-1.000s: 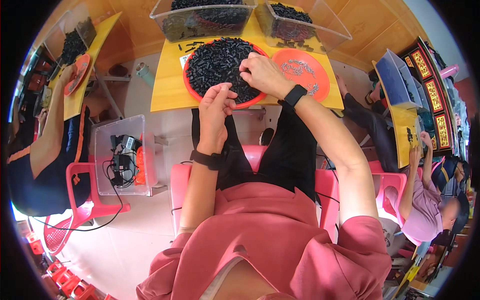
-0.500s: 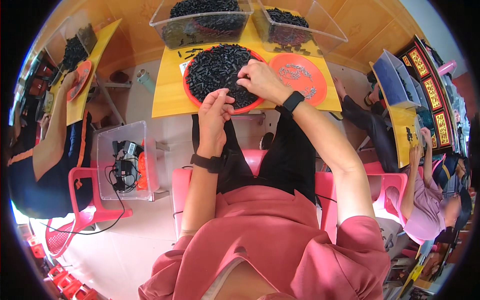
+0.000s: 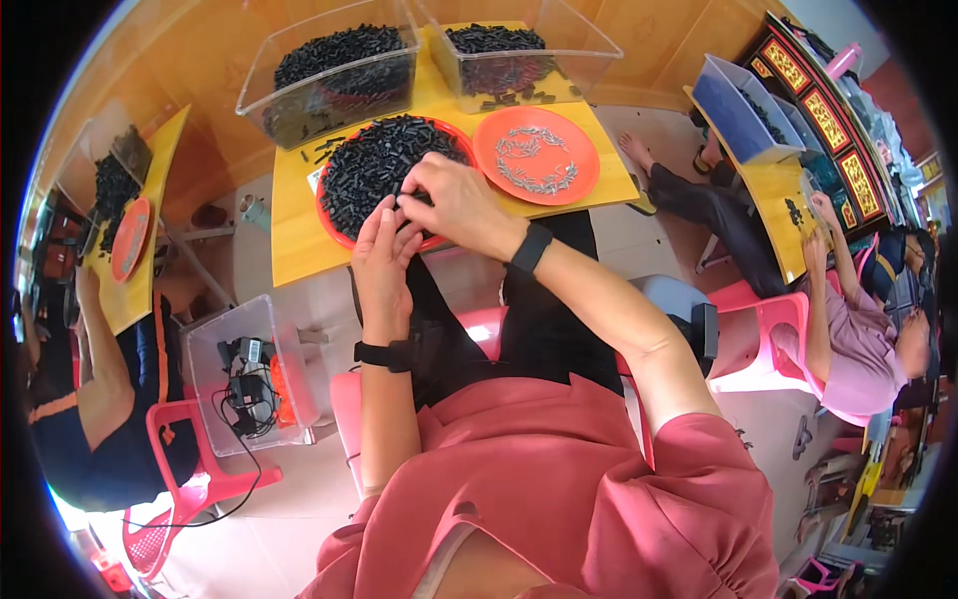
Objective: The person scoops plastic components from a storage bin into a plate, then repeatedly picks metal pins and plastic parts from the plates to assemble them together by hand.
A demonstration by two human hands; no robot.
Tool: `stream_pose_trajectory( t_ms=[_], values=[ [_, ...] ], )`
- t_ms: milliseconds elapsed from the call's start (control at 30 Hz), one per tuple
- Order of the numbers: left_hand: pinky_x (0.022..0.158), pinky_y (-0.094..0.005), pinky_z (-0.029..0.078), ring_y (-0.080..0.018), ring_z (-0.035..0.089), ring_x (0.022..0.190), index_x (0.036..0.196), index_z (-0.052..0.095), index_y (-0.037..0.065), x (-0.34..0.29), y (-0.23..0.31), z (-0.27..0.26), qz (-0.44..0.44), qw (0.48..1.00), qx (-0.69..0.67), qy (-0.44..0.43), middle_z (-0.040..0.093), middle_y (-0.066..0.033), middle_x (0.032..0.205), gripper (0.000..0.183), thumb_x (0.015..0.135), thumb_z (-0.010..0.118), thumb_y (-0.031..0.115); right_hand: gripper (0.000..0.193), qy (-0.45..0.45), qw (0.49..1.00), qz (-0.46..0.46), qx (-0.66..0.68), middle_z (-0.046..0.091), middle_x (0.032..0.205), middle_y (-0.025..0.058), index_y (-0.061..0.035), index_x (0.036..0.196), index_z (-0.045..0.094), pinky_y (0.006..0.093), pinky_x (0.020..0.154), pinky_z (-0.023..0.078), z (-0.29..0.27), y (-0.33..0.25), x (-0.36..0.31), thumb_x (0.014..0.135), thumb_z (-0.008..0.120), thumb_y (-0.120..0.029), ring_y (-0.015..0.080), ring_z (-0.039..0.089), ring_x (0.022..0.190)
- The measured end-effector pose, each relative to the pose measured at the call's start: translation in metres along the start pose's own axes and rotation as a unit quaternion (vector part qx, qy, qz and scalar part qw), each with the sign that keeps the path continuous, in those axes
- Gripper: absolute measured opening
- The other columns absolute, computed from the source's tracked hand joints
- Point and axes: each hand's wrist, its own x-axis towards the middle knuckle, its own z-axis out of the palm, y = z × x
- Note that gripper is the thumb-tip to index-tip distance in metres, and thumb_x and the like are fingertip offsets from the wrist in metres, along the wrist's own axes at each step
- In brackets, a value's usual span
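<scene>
Over the near edge of a round red tray heaped with small black parts, my two hands meet at the fingertips. My left hand is pinched, palm up, around what looks like one small black part. From the right, my right hand reaches in with thumb and forefinger closed at the same piece; its exact shape is mostly hidden by the fingers. An orange plate right of the tray holds many small silver metal pieces, apart from both hands.
Two clear plastic bins of black parts stand at the back of the yellow table. Co-workers sit at tables on both sides. On the floor at left is a clear box with cables beside a pink chair.
My hands have come together at the tray's near edge; before, my right hand was over the black parts, apart from the left. The view has turned. The left co-worker's hand has left its plate.
</scene>
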Motion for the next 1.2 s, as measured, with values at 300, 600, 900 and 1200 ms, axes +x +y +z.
stream_pose_trajectory(
  t_ms=[300,600,900,1200],
  values=[
    [0.075,-0.0231,0.053,-0.0123,0.064,0.085,0.118,0.056,0.001,0.002,-0.009,-0.004,-0.023,0.999,-0.015,-0.017,0.065,-0.0087,0.102,0.028,0.092,0.055,0.012,0.014,-0.064,0.996,-0.006,0.061,0.058,0.081,0.0109,-0.0036,0.086,0.063,0.0339,0.06,0.048,-0.035,-0.014,-0.024,0.077,0.065,-0.015,0.027,0.06,0.07],
    [0.068,-0.0198,0.051,-0.0112,0.063,0.079,0.104,0.058,0.003,-0.001,-0.005,0.004,-0.035,0.998,-0.025,-0.048,0.066,-0.0096,0.095,0.019,0.091,0.058,0.016,0.01,-0.122,0.942,0.192,-0.248,0.064,0.078,0.0163,-0.003,0.08,0.066,0.0368,0.067,0.05,-0.141,0.126,-0.033,0.075,0.064,-0.011,0.0287,0.063,0.074],
    [0.067,-0.0195,0.049,-0.0107,0.063,0.077,0.105,0.058,0.003,-0.004,-0.005,0.003,-0.045,0.998,-0.012,-0.051,0.066,-0.0092,0.094,0.019,0.091,0.057,0.017,0.009,-0.135,0.956,0.17,-0.198,0.065,0.077,0.016,-0.004,0.078,0.068,0.0362,0.067,0.049,-0.13,0.145,-0.044,0.074,0.065,-0.011,0.0292,0.064,0.072],
    [0.063,-0.0192,0.048,-0.0099,0.063,0.074,0.106,0.058,0.005,-0.005,-0.001,0.007,-0.053,0.997,-0.007,-0.049,0.066,-0.0078,0.095,0.02,0.092,0.057,0.019,0.013,-0.082,0.971,0.159,-0.157,0.065,0.069,0.0114,0.0012,0.077,0.063,0.0297,0.061,0.05,-0.126,0.126,-0.036,0.074,0.061,-0.011,0.0187,0.064,0.064]
  ],
)
